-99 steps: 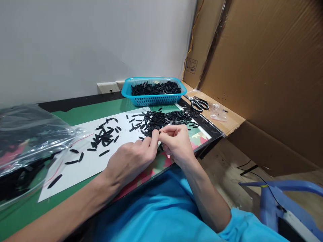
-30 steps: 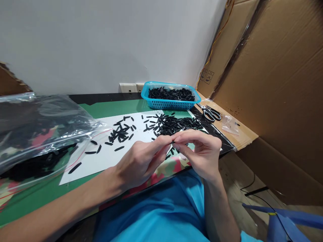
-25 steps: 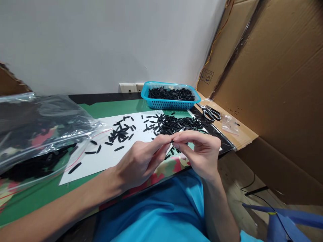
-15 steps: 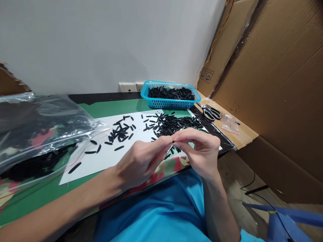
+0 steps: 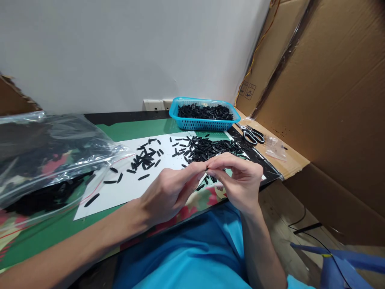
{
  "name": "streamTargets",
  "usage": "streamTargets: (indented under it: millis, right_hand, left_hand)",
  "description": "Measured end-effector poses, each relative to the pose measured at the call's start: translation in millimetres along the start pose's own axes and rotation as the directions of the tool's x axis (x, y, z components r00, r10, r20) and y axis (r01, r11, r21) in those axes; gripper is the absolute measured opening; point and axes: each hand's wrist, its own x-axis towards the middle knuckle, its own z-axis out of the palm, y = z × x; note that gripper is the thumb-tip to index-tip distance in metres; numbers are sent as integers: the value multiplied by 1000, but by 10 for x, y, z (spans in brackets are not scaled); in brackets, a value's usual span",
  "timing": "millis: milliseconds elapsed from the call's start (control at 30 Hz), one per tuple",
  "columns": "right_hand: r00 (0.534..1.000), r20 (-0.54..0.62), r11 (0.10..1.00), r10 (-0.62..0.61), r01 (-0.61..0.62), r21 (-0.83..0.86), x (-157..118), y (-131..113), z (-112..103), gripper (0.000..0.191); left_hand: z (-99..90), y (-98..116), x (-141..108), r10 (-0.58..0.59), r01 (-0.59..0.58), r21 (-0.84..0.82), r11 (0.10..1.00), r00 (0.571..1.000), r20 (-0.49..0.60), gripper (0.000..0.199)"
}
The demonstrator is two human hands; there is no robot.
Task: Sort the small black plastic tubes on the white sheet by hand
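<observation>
My left hand (image 5: 174, 188) and my right hand (image 5: 236, 180) meet fingertip to fingertip above the near edge of the table. Both are closed in a pinch on one small black piece (image 5: 207, 169), of which only a dark bit shows between the fingers. Just beyond my hands lies a dense pile of small, slim black pieces (image 5: 210, 147). To the left, a looser group of the same pieces (image 5: 146, 158) is scattered on a white sheet (image 5: 120, 196). My fingers hide part of the pile.
A blue plastic basket (image 5: 204, 125) full of black pieces stands against the wall. Scissors (image 5: 252, 135) and a small clear bag (image 5: 275, 148) lie at the right. At the left is a large clear zip bag (image 5: 60, 140) with black pieces (image 5: 51, 196) in it. Cardboard (image 5: 331, 100) walls the right side.
The view has shifted very slightly, so the table things appear a little further right. My hands keep the same pinch in the same place.
</observation>
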Motion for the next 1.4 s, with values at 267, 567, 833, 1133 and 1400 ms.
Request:
streamTargets:
  millis: [267, 567, 833, 1133, 1400]
  right_hand:
    - [995, 27, 988, -100, 102, -117, 19, -10, -46, 24]
    - [983, 173, 997, 57, -47, -60, 33, 11, -99, 10]
    - [925, 363, 994, 109, -95, -57, 75, 39, -193, 13]
    - [956, 253, 984, 151, -171, 58, 39, 142, -73, 19]
    - [997, 72, 998, 31, -35, 53, 54, 82, -34, 9]
  left_hand:
    - [10, 35, 15, -20, 19, 10, 1000, 1000, 2, 29]
    - [20, -19, -50, -25, 26, -10, 1000, 996, 87, 32]
    - [8, -36, -98, -61, 66, -25, 998, 984, 168, 36]
    - [-18, -73, 7, -35, 35, 6, 999, 997, 75, 28]
    - [-43, -18, 11, -41, 44, 26, 999, 995, -96, 29]
